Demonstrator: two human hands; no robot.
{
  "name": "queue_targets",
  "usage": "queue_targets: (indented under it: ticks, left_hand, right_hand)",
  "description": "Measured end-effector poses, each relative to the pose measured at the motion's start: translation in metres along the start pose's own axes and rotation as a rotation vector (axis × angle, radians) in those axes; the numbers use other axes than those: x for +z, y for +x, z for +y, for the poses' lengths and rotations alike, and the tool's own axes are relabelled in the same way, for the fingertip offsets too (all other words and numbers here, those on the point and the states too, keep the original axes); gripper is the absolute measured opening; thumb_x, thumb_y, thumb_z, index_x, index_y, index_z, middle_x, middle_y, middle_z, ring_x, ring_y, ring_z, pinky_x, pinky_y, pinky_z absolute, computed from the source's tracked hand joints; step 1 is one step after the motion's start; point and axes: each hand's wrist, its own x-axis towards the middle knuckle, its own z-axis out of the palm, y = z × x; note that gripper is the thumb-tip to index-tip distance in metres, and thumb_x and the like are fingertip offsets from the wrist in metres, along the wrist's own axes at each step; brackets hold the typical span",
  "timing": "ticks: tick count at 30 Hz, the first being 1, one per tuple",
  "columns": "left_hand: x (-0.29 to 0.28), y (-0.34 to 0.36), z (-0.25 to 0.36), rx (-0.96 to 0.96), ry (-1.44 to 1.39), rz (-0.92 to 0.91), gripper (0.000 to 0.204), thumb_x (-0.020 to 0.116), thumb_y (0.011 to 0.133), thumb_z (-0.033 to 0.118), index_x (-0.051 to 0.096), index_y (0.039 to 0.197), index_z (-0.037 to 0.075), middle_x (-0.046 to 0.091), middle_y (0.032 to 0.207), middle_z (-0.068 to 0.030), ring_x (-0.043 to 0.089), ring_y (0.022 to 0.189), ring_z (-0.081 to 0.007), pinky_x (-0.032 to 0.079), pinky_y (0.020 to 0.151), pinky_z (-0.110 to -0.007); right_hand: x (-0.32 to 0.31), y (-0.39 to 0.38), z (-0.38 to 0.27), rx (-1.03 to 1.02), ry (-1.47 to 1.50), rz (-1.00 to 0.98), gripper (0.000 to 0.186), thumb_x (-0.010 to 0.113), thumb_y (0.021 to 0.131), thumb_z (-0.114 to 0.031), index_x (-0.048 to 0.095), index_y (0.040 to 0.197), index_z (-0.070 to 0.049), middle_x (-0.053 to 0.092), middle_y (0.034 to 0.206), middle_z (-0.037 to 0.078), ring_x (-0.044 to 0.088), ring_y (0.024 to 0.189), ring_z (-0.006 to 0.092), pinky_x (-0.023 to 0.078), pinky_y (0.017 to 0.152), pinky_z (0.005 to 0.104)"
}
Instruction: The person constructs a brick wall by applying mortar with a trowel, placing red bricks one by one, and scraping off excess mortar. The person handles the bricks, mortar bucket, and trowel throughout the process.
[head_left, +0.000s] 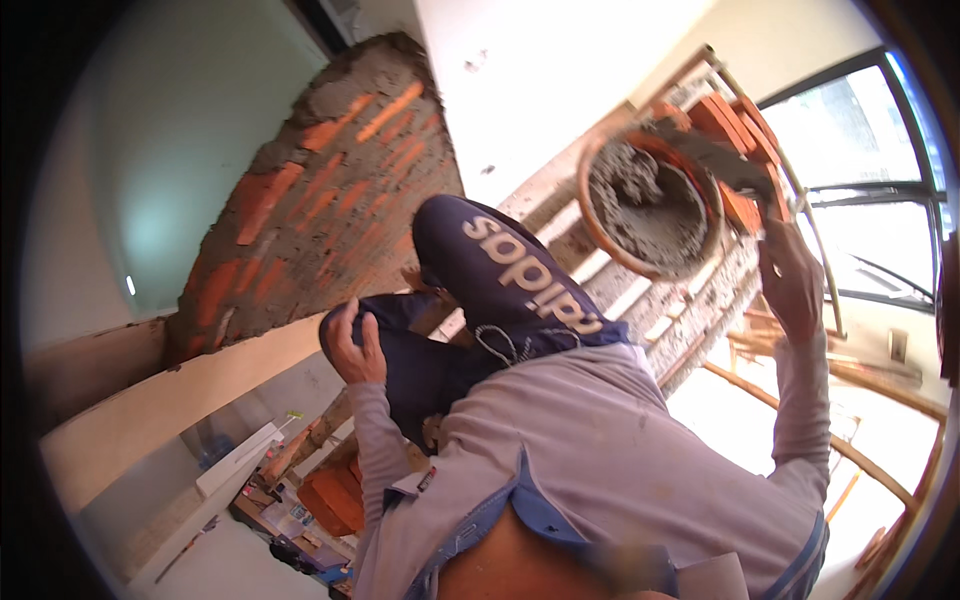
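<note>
Nearest, the left hand (355,345) rests on the bent knee (420,360) in navy trousers. Its fingers (340,322) curl loosely over the cloth and hold no tool.

Farther out and to the right, the right hand (790,280) is raised, with its fingers closed round the handle of a trowel (712,152). The handle itself is mostly hidden by the hand.

The trowel's long axis runs from that hand up and to the left, and its grey blade lies over the far rim of the pan (597,232) - a round, orange-edged pan that holds wet grey mortar (650,205). The pan lies just up-left of the right hand. Of the 2 hands, the right is much the nearer, and the left is well apart.

Just behind the pan stand stacked orange bricks (735,120). Beyond the knee rises a brick wall (320,200) smeared with mortar - and poles (790,410) and a bright window (870,150) lie at the right.
</note>
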Motion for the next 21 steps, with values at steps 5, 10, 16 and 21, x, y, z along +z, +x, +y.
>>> queue_targets:
  ticks: [5, 10, 16, 21]
  left_hand:
    - [0.021, 0.011, 0.071, 0.023, -0.265, -0.182, 0.04, 0.065, 0.089, 0.021, 0.059, 0.123, 0.002, 0.061, 0.111, -0.0157, 0.059, 0.105, -0.0313, 0.046, 0.093, -0.041]
    - [0.035, -0.012, 0.08, 0.238, -0.166, -0.252, 0.042, 0.068, 0.087, 0.025, 0.061, 0.121, 0.003, 0.059, 0.115, -0.016, 0.055, 0.11, -0.0345, 0.043, 0.096, -0.043]
    - [-0.02, -0.081, 0.027, 0.187, 0.135, -0.032, 0.039, 0.066, 0.087, 0.025, 0.063, 0.12, 0.003, 0.056, 0.124, -0.0166, 0.052, 0.114, -0.0353, 0.04, 0.099, -0.045]
    - [-0.035, -0.135, 0.012, 0.04, 0.218, 0.09, 0.058, 0.041, 0.097, 0.046, 0.055, 0.132, 0.003, 0.046, 0.137, -0.021, 0.042, 0.125, -0.0381, 0.033, 0.105, -0.049]
  right_hand:
    - [0.02, 0.028, 0.012, 0.164, -0.043, -0.483, 0.014, 0.054, 0.087, -0.013, 0.053, 0.097, -0.003, 0.059, 0.088, 0.02, 0.061, 0.08, 0.0384, 0.046, 0.068, 0.0491]
    - [0.043, 0.08, 0.022, 0.063, -0.18, -0.835, 0.019, 0.052, 0.086, -0.017, 0.057, 0.085, 0.001, 0.059, 0.072, 0.019, 0.063, 0.071, 0.0309, 0.048, 0.07, 0.0468]
    - [0.081, 0.08, 0.023, 0.127, 0.183, -1.053, 0.027, 0.051, 0.093, -0.02, 0.06, 0.083, 0.004, 0.058, 0.064, 0.011, 0.059, 0.055, 0.0192, 0.053, 0.054, 0.0361]
    - [0.081, 0.046, 0.009, 0.423, 0.615, -1.079, 0.032, 0.052, 0.097, -0.027, 0.056, 0.081, 0.001, 0.053, 0.061, 0.005, 0.053, 0.046, 0.0139, 0.044, 0.039, 0.0306]
